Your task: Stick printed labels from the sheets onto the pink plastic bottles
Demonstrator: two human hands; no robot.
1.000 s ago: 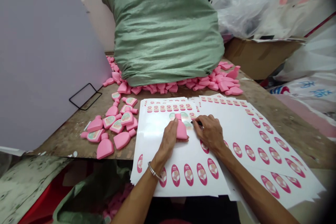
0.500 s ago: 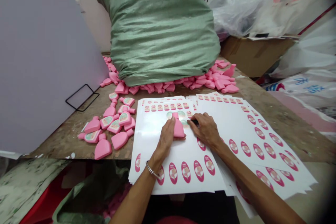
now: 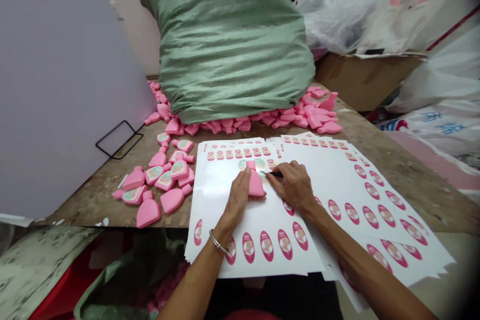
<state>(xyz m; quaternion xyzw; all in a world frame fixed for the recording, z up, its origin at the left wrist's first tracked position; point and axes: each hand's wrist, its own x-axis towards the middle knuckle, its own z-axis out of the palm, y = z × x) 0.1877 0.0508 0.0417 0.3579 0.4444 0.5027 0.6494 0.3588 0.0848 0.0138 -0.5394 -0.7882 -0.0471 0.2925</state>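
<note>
My left hand point(image 3: 240, 190) is closed around a small pink plastic bottle point(image 3: 256, 183), held neck away from me over a sheet of stickers point(image 3: 221, 210). No label shows on the bottle's upper face. My right hand point(image 3: 294, 185) pinches a slim dark tool with a thin tip point(image 3: 276, 174); its exact kind is too small to make out. The tip points left at the pale green round stickers point(image 3: 261, 164) beside the bottle. Pink oval stickers point(image 3: 266, 246) run along the sheet's near edge, and small pink-and-cream ones along the far edge.
More sticker sheets point(image 3: 322, 170) fan out to the right. Several pink bottles point(image 3: 148, 210), some with green labels, lie on the left of the wooden table point(image 3: 101, 195). A large green sack point(image 3: 236, 45) stands behind, among heaped bottles. A black wire stand point(image 3: 119, 140) is at left.
The dark tool's tip has come out further left from my right fingers, toward the green stickers. My left hand and the pink bottle have stayed nearly still.
</note>
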